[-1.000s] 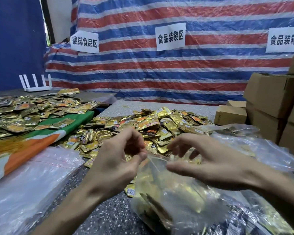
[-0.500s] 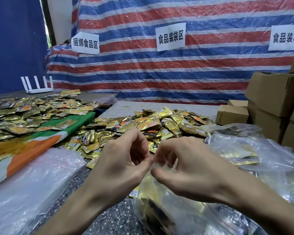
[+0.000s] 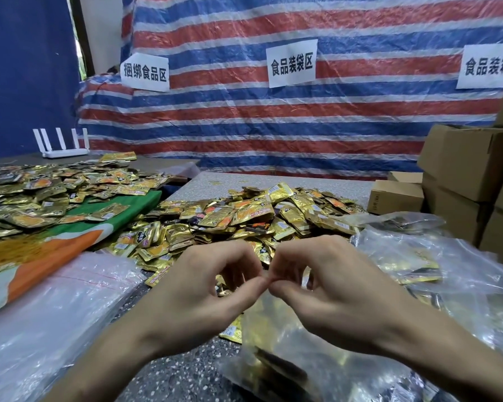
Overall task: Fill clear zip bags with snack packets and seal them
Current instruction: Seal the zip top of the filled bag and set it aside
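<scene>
Clear zip bag (image 3: 288, 352) is stood low centre on the speckled tabletop (image 3: 172, 375), mouth up, loaded with gold snack packets (image 3: 244, 216) of the kind heaped just beyond it. Top edge is pinched by both hands: left hand (image 3: 198, 288) thumb against index, right hand (image 3: 328, 291) likewise, other fingers loosely curled. Fingertips (image 3: 259, 284) are met at mid-seam, touching. Whether the zip track is closed under the pinch cannot be told, as the film is clear and the spot is covered by the fingers. Handling, as judged: film is thin, soft and slippery, so no stiffness is to be relied on. The only firm feature is expected to be the zip ridge along the mouth. Hold is best taken there, with both sides of the track squeezed between thumb and index pad and the pinch run outward toward each corner. Packets are light singly but bulky together, so slumping or tipping is likely if the bag is lifted by one corner; support along the full seam or from below is advised. Packet corners could be caught in the track, so a partial seal is to be watched for. A stack of empty bags (image 3: 55, 314) is laid to the left, filled bags (image 3: 418, 265) to the right.
</scene>
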{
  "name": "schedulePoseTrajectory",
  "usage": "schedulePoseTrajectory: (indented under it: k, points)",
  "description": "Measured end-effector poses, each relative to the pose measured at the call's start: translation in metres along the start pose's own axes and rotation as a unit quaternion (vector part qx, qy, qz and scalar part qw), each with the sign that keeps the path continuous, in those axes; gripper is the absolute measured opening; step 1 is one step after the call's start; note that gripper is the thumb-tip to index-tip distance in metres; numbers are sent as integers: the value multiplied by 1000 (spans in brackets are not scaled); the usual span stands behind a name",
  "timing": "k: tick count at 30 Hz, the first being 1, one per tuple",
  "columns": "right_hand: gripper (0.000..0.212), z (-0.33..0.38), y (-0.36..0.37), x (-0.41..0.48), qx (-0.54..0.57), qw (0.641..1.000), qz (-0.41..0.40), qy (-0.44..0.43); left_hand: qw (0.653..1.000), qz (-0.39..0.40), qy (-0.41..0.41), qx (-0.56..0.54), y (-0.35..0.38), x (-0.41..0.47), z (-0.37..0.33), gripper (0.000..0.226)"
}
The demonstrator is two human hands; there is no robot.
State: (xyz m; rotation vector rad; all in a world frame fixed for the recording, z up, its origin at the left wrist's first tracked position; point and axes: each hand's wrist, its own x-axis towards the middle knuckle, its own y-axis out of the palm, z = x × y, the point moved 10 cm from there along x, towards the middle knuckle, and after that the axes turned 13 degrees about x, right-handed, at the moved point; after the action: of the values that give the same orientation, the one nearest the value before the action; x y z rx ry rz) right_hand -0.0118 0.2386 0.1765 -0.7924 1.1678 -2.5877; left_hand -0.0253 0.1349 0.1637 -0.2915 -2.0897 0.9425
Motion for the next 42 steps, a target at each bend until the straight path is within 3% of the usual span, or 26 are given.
schedulePoseTrajectory:
  k: [3, 7, 12, 19, 22, 31, 42]
  points:
    - [5, -1, 1, 0, 2, 1000, -1, -1, 999, 33, 31, 6, 7, -1, -2, 25]
    - [8, -7, 2, 2, 27, 1000, 3, 12, 997, 2, 65, 30, 6, -2, -6, 22]
    - [8, -8, 6, 2, 23, 999, 33, 3, 997, -16, 75, 33, 7, -3, -7, 17]
    - [13, -9, 3, 1, 20, 1000, 13, -5, 996, 7, 76, 47, 14, 0, -4, 26]
    - [11, -13, 3, -1, 41, 999, 21, 3, 997, 10, 71, 16, 13, 2, -1, 17]
    - [11, -21, -3, -3, 31, 999, 35, 27, 989, -138, 26, -46, -5, -3, 13, 18]
    - [19, -33, -22, -15, 29, 998, 45, 38, 981, -180, 9, -65, -15, -3, 26, 18]
